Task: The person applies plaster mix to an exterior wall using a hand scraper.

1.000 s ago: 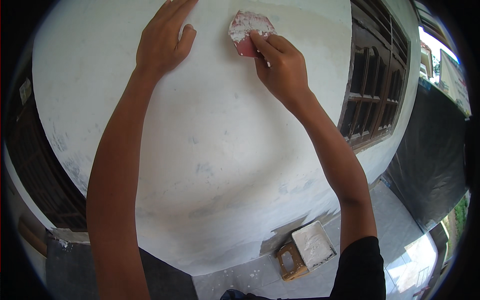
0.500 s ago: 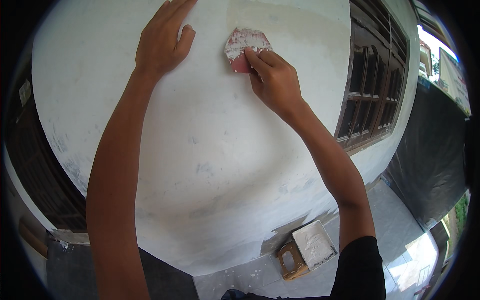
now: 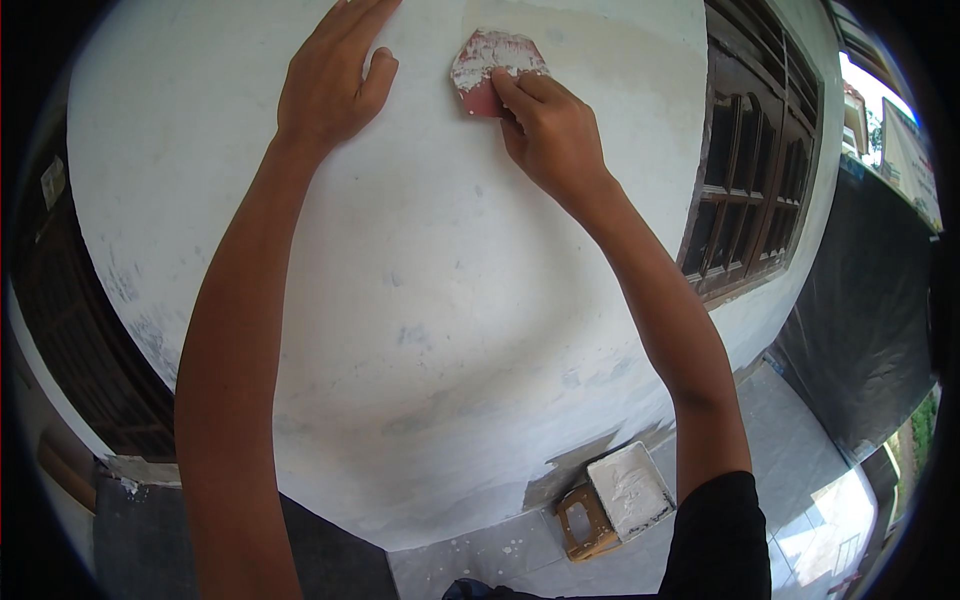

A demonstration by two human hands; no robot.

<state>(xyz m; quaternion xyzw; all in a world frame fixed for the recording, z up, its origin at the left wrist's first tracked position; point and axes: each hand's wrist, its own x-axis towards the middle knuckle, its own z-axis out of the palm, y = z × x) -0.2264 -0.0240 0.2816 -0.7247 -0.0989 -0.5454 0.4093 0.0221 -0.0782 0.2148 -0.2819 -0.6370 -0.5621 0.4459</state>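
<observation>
My right hand (image 3: pixel 555 125) grips a red putty scraper (image 3: pixel 487 85), its blade smeared with white filler and held against the wall. The thumb presses on the face of the scraper. To the left, my left hand (image 3: pixel 335 80) lies against the white wall (image 3: pixel 400 260) with the fingers stretched upward and the thumb apart; the fingertips run out past the top edge. Between and above the hands a damp-looking beige patch (image 3: pixel 600 45) shows on the wall. Bluish-grey marks dot the wall lower down.
On the tiled floor below, a tray of white filler (image 3: pixel 630 490) rests on a small brown stool (image 3: pixel 587 525). A dark wooden window (image 3: pixel 755 160) is set in the wall at right, beside a black sheet (image 3: pixel 860 310). A dark door (image 3: pixel 90 350) stands at left.
My right hand and the scraper have slid a little way up the wall. My left hand stays nearly in place, with only a slight shift to the right.
</observation>
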